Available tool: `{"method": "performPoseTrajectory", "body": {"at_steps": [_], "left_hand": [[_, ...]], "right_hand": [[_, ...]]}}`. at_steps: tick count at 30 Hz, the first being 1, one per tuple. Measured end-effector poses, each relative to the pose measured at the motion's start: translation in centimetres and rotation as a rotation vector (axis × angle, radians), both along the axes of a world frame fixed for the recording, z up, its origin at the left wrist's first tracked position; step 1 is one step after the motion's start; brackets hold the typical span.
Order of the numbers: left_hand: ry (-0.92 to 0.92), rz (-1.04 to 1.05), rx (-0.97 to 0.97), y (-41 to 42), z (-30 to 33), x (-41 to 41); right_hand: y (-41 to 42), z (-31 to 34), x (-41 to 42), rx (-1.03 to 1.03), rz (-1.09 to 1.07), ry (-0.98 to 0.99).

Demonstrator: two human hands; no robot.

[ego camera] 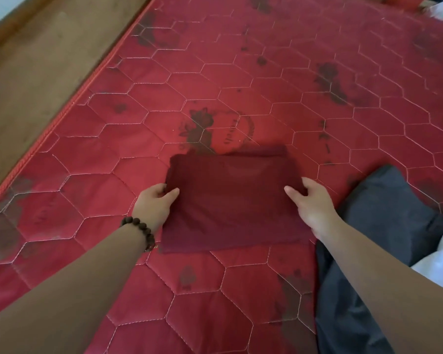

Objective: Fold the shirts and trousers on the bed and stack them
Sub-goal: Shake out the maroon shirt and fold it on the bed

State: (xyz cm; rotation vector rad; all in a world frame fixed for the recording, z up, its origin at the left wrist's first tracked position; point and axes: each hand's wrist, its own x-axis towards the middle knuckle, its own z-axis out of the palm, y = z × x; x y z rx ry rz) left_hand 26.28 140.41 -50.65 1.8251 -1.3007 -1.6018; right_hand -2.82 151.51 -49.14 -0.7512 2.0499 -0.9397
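A dark maroon garment (pixel 230 200), folded into a rough rectangle, lies on the red quilted mattress (pixel 241 85) in the middle of the view. My left hand (pixel 155 203) grips its left edge, thumb on top and fingers tucked under. At the right edge my right hand (pixel 312 203) holds the cloth the same way. A dark grey garment (pixel 379 226) lies unfolded to the right, partly under my right forearm.
A white cloth (pixel 440 267) sits at the right edge on the grey garment. The brown wooden bed frame (pixel 36 67) runs along the mattress's left side. White and red items (pixel 440 8) lie at the far right corner.
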Motion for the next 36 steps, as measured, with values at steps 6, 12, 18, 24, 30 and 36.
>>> {"method": "performPoseTrajectory", "body": {"at_steps": [6, 12, 18, 24, 30, 36], "left_hand": [[-0.033, 0.097, 0.111, 1.6, -1.0, 0.4], [-0.645, -0.340, -0.887, 2.2, 1.8, -2.4], [-0.799, -0.843, -0.759, 4.3, -3.4, -5.7], [-0.908, -0.752, -0.716, 4.5, -4.5, -5.0], [-0.902, -0.751, -0.691, 4.2, -4.3, -3.7], [-0.900, -0.846, -0.747, 2.8, -4.2, 3.2]], "right_hand": [[-2.0, -1.3, 0.6, 0.144, -0.019, 0.375], [-2.7, -1.3, 3.4, -0.183, 0.385, 0.987], [-4.2, -4.7, 6.5, -0.054, 1.086, 0.967], [-4.3, -5.2, 0.2, 0.182, 0.799, 0.968], [-2.8, -5.2, 1.8, 0.096, 0.777, 0.827], [-2.2, -5.2, 8.8, 0.098, 0.724, 0.842]]}}
